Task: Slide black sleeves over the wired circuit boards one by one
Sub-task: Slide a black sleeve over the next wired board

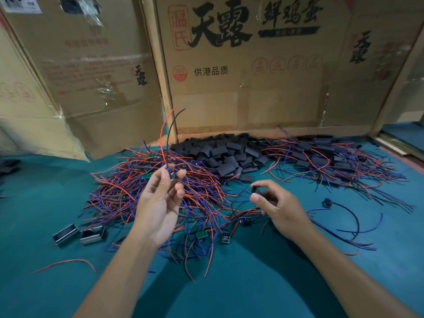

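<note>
sleeves (226, 154) heaped beside tangled wires (142, 191)

You are facing a middle box (252, 92) showing "天露", "鲜鸡蛋", "供港品质", a red "温氏" seal and "360". The left box (91, 72) and right box (367, 65) are repeating "天露".

A small green circuit board (171, 175) with red and black wires standing upward is pinched in the left hand's fingers (165, 174). A flat black sleeve (256, 192) is pinched in the right hand's fingers (254, 198). More loose sleeves (226, 153) lie heaped at the back of the worktop (46, 191), between a tangle of bare wired boards (146, 191) and a pile of sleeved ones (325, 157).
</note>
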### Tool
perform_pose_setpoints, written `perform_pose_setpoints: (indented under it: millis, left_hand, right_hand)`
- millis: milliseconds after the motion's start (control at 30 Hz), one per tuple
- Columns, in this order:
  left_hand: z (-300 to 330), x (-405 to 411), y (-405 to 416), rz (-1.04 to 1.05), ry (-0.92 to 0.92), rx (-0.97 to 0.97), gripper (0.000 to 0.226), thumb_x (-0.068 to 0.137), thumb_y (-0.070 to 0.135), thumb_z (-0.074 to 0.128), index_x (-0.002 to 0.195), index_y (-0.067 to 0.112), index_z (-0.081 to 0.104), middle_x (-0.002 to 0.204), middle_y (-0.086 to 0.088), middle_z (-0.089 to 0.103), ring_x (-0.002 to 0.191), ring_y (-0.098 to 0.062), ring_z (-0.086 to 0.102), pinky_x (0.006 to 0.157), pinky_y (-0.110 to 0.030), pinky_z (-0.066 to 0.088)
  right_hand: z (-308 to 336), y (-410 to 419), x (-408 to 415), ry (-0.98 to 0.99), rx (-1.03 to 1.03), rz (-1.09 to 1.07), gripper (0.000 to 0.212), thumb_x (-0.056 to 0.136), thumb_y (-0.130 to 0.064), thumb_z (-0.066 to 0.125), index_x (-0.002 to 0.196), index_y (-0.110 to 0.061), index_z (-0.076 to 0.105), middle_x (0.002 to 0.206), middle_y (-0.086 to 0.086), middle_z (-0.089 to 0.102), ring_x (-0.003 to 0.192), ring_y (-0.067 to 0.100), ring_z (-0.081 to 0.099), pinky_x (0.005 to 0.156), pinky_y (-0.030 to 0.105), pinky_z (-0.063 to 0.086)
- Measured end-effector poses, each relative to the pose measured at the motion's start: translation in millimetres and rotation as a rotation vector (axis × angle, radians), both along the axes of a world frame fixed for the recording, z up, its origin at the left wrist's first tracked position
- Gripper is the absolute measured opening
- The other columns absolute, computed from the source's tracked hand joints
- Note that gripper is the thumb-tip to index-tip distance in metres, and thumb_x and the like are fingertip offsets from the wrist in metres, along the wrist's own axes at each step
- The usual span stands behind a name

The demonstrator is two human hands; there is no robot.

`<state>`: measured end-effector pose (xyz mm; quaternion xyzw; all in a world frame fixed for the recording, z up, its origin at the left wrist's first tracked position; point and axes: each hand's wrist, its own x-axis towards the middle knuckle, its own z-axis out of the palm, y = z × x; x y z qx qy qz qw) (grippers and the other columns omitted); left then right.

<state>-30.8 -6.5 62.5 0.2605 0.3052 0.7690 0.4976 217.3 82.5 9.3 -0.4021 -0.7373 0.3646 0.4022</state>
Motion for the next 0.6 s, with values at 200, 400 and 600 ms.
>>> perform_pose_setpoints:
  millis: [200, 400, 600]
  left_hand:
    - [-7, 4, 3, 0.029, 0.05, -0.034, 0.034, 0.091, 0.03, 0.055, 0.111, 0.005, 0.065, 0.083, -0.003, 0.066, 0.067, -0.009, 0.06, 0.065, -0.016, 0.054]
    - [-4, 4, 1, 0.02, 0.045, -0.017, 0.042, 0.088, 0.033, 0.055, 0.113, 0.001, 0.065, 0.081, 0.0, 0.058, 0.068, -0.008, 0.052, 0.064, -0.015, 0.051]
    - [1, -1, -1, -0.024, -0.023, 0.085, 0.04, 0.093, 0.034, 0.05, 0.115, 0.004, 0.064, 0.079, 0.003, 0.056, 0.065, -0.005, 0.052, 0.065, -0.013, 0.049]
  right_hand:
    - [-1, -1, -2, -0.159, -0.006, 0.063, 0.038, 0.075, -0.065, 0.057, 0.106, -0.042, 0.058, 0.093, -0.024, 0.067, 0.088, -0.006, 0.063, 0.078, 0.016, 0.048]
    - [9, -11, -3, -0.275, 0.154, 0.086, 0.03, 0.083, -0.052, 0.066, 0.109, -0.038, 0.057, 0.096, -0.023, 0.065, 0.088, -0.013, 0.056, 0.072, 0.003, 0.039]
    - [9, -17, -13, -0.218, 0.265, 0.121, 0.039, 0.079, -0.054, 0.066, 0.111, -0.032, 0.065, 0.097, -0.019, 0.058, 0.093, -0.004, 0.054, 0.075, 0.006, 0.037]
